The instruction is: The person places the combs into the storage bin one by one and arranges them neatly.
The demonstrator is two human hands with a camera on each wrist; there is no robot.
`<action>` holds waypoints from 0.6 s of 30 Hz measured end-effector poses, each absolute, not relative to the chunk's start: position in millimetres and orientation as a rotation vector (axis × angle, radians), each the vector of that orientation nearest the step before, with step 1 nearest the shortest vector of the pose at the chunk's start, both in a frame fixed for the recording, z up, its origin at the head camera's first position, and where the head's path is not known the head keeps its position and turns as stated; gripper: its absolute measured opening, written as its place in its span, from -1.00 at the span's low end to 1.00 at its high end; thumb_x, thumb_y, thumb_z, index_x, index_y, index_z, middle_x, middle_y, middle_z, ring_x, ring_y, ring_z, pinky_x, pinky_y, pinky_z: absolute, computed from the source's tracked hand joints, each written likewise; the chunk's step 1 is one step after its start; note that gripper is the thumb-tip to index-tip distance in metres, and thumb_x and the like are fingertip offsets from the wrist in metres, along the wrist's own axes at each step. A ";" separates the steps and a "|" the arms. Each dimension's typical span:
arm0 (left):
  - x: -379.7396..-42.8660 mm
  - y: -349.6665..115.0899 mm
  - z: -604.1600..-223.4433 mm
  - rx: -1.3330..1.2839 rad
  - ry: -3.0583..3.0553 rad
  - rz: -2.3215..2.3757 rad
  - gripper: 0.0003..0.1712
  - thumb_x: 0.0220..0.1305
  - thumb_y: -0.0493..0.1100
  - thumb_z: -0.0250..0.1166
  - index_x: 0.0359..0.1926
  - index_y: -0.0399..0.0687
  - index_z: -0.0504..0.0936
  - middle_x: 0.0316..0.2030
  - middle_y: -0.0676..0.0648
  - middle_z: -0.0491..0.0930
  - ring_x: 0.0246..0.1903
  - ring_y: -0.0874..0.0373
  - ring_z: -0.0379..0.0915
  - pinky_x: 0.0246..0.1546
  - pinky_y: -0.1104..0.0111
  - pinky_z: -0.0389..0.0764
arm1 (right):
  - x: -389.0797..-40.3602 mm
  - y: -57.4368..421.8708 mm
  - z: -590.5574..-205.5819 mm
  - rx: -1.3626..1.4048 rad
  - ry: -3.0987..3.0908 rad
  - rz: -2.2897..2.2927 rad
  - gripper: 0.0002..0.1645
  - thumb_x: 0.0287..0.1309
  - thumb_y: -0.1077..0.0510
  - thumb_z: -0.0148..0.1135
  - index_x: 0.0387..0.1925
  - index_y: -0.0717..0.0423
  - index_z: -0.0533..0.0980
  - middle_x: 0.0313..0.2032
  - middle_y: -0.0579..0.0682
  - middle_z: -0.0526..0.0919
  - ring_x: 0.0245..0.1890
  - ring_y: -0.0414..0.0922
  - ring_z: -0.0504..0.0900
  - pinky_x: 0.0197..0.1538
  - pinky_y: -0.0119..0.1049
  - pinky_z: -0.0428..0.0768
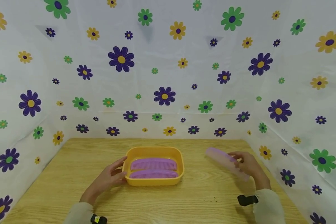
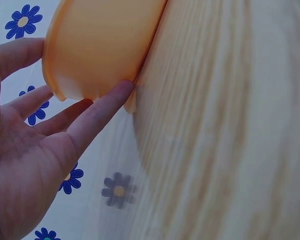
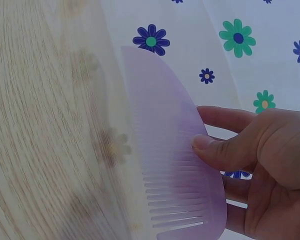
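A pale purple comb (image 1: 222,158) is gripped by my right hand (image 1: 247,165) to the right of a yellow plastic box (image 1: 154,181). In the right wrist view the thumb lies on the face of the comb (image 3: 162,115) near its curved back, with fingers behind it; the teeth point toward the wooden table. Two purple combs (image 1: 153,164) lie side by side in the box. Around the box's left end, my left hand (image 1: 109,177) holds it by the wall. The left wrist view shows fingertips at the rim and the thumb low on the box's side (image 2: 100,45).
The wooden table (image 1: 145,205) carries the box. White cloth with printed flowers (image 1: 164,96) rises behind the table and along both sides. A few small dark specks (image 1: 213,199) mark the tabletop near the right wrist.
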State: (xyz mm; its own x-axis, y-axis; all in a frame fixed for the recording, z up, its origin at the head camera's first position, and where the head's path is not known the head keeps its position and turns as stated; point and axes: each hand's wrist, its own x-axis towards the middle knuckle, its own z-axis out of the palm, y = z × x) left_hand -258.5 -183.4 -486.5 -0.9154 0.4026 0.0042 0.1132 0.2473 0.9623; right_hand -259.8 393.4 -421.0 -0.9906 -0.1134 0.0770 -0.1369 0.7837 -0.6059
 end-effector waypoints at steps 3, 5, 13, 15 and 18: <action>-257.7 -184.4 -485.6 0.487 2.272 1.725 -0.17 0.53 -0.11 0.20 0.65 -0.04 0.01 0.54 -0.45 0.10 0.40 -0.41 0.33 0.06 0.20 0.77 | -259.3 390.4 -420.7 0.219 -2.928 1.003 -0.49 0.19 0.49 0.18 0.21 0.38 0.55 0.00 0.45 0.67 -0.41 -0.08 0.60 -0.47 -0.36 0.61; -257.8 -185.3 -485.4 0.496 2.263 1.729 -0.17 0.54 -0.12 0.19 0.65 -0.05 0.00 0.54 -0.46 0.09 0.41 -0.42 0.31 0.06 0.19 0.77 | -259.3 388.2 -419.8 0.235 -2.921 1.006 -0.47 0.17 0.51 0.17 0.21 0.39 0.54 -0.01 0.46 0.67 -0.42 -0.08 0.60 -0.48 -0.37 0.61; -259.5 -186.7 -487.7 0.491 2.263 1.726 -0.16 0.54 -0.11 0.20 0.65 -0.04 0.00 0.55 -0.44 0.08 0.42 -0.42 0.29 0.07 0.20 0.77 | -259.8 381.5 -418.5 0.246 -2.921 1.015 -0.46 0.15 0.52 0.17 0.21 0.39 0.54 -0.02 0.43 0.68 -0.41 -0.08 0.60 -0.48 -0.39 0.60; -259.8 -186.0 -488.7 0.472 2.273 1.719 -0.17 0.54 -0.11 0.20 0.65 -0.02 0.00 0.55 -0.43 0.08 0.42 -0.42 0.30 0.07 0.22 0.77 | -259.8 380.3 -417.8 0.250 -2.924 1.012 -0.45 0.15 0.51 0.18 0.21 0.38 0.54 -0.03 0.43 0.68 -0.42 -0.09 0.59 -0.48 -0.39 0.60; -259.6 -184.5 -488.8 0.454 2.284 1.720 -0.17 0.53 -0.12 0.21 0.65 0.00 0.02 0.55 -0.41 0.10 0.42 -0.41 0.30 0.07 0.23 0.77 | -260.1 377.8 -415.2 0.265 -2.915 1.018 -0.46 0.15 0.51 0.17 0.21 0.36 0.55 -0.03 0.41 0.69 -0.43 -0.10 0.58 -0.47 -0.40 0.60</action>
